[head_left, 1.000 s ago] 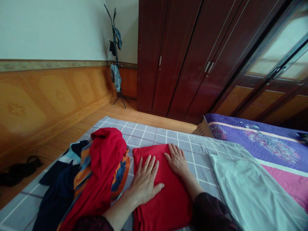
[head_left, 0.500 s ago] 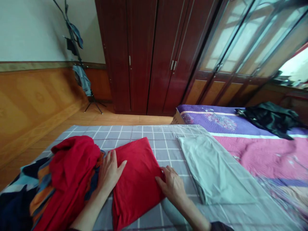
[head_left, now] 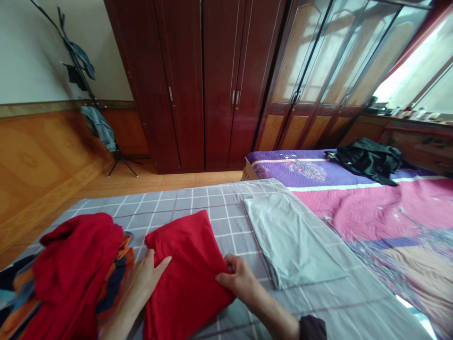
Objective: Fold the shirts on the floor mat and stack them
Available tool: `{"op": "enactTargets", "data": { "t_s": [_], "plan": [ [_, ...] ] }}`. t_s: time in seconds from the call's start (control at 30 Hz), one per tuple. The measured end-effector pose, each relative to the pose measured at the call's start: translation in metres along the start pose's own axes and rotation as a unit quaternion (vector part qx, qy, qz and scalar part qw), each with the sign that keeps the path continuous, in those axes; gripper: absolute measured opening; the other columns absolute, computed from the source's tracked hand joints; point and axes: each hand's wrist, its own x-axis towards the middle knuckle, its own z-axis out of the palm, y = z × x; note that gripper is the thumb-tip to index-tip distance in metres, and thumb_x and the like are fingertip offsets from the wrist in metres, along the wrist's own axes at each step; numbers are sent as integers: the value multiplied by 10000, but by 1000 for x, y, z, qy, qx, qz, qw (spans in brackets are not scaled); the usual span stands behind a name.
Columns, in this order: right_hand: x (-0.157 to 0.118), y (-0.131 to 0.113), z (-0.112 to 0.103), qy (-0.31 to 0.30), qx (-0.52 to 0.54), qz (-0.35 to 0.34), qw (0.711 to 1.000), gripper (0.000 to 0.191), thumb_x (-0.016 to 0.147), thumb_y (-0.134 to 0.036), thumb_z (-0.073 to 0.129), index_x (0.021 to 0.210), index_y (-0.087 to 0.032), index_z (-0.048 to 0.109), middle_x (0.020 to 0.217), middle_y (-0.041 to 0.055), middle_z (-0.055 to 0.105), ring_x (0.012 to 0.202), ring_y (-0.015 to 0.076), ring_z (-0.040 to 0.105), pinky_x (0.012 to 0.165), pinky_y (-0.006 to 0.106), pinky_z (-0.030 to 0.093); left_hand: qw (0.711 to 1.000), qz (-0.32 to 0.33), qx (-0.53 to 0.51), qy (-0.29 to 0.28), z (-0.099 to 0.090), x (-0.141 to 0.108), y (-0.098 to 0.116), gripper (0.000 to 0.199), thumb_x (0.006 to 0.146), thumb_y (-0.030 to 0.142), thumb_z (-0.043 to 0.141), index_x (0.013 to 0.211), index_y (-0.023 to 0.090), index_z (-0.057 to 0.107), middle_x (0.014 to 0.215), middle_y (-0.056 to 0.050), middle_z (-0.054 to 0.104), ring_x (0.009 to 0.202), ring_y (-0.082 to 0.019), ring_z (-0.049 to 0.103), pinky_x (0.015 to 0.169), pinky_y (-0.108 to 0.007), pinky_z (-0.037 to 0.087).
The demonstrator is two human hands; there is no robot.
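Near the bottom edge of the grey checked sheet (head_left: 226,226), a folded red garment (head_left: 187,269) lies between the two hands. The left hand (head_left: 141,278) is open and released, set at the garment's left side with its thumb resting on the cloth and its fingers pointing away from the person. The right hand (head_left: 240,278) is at the garment's right edge, its fingers curled to pinch the red fabric. A moment ago, both hands pressed flat on top; now the right has moved to the edge and grips it. Both forearms angle in from the bottom corners, the right ending in a dark sleeve (head_left: 313,328). A heap of red and striped clothes (head_left: 71,269) sits just left of the left hand, and a folded pale grey cloth (head_left: 290,241) lies right of the right hand.
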Motion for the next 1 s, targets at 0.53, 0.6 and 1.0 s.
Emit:
{"op": "enactTargets", "data": {
  "t_s": [0.53,0.6,1.0],
  "plan": [
    [-63,-68,-129,36,218,-29,975,394,669,-286,728,1031,-142,675,814,66,723,681,172,678,640,252,506,766,85,-636,-22,-10,-17,144,503,634,374,679,1052,123,554,1009,-87,680,898,-231,653,805,-318,513],
    [-72,-83,-158,98,185,-43,977,456,651,-310,750,1072,-156,669,845,79,727,680,190,682,643,279,529,740,138,-658,-12,-34,-11,180,407,653,323,675,993,135,557,923,-50,674,816,-195,645,742,-289,511],
    [-68,16,-258,305,36,25,951,382,616,-416,712,947,-226,686,765,60,730,694,275,694,637,393,559,774,192,-596,-91,42,12,291,570,638,188,682,1146,134,430,1179,-176,576,1075,-274,570,954,-428,421]
  ]
}}
